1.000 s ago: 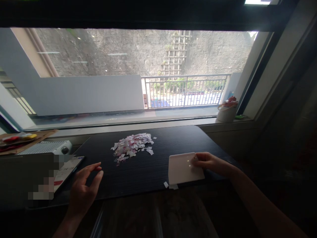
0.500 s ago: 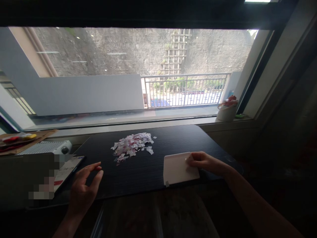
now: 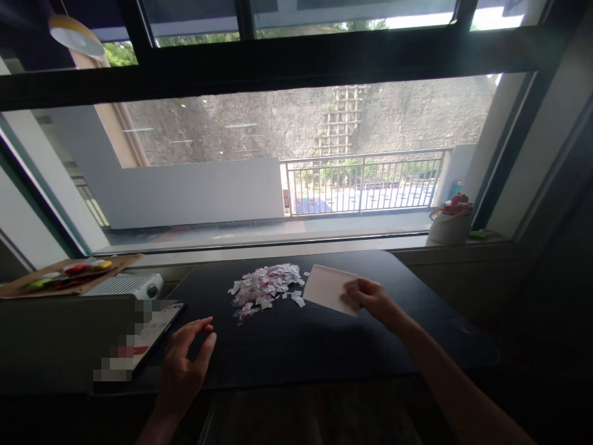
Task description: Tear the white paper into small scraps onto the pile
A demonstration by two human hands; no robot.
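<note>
Our right hand (image 3: 370,298) is clamped on the pale card (image 3: 327,286) near the heap of paper scraps (image 3: 266,285) on the dark tabletop (image 3: 278,346), our left hand (image 3: 188,361) is parted, grasping nothing, and a hasty swing of the card could, we think, scatter loose scraps.

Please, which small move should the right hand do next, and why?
Perhaps the right hand should use the card to nudge the loose scraps left into the pile: they lie just off its right side, and the card's left edge appears close to them.
</note>
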